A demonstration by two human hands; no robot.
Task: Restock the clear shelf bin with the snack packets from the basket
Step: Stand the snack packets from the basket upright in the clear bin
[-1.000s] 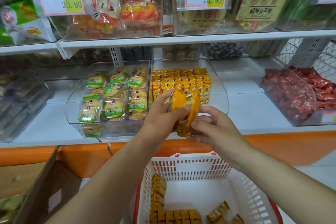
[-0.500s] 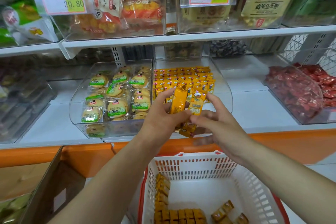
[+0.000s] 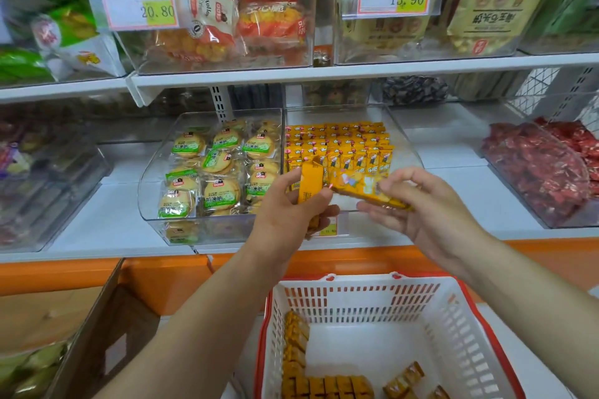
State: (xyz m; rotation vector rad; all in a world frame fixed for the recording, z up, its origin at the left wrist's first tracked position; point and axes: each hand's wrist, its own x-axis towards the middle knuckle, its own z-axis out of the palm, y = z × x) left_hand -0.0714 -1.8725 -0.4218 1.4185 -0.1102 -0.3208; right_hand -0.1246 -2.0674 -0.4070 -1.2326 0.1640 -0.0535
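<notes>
Snack packets (image 3: 327, 387) lie along the floor of the white basket (image 3: 453, 311), directly below my hands and nearest to me. Above them, my left hand (image 3: 285, 214) is curled round a small stack (image 3: 310, 183) of the same yellow packets, held on end. My right hand (image 3: 428, 204), just beside it, pinches a single packet (image 3: 359, 187) by one end between thumb and fingertips, so that it lies nearly flat. I judge these packets light, thin and slick in their foil wrap, so a loose stack may fan out or slip. Gripping across the long edges looks safest, without crushing the contents. Beyond both hands sits the clear shelf bin (image 3: 406, 142), its rows (image 3: 340, 142) standing upright, with room seemingly left at the front, nearest my fingers.
</notes>
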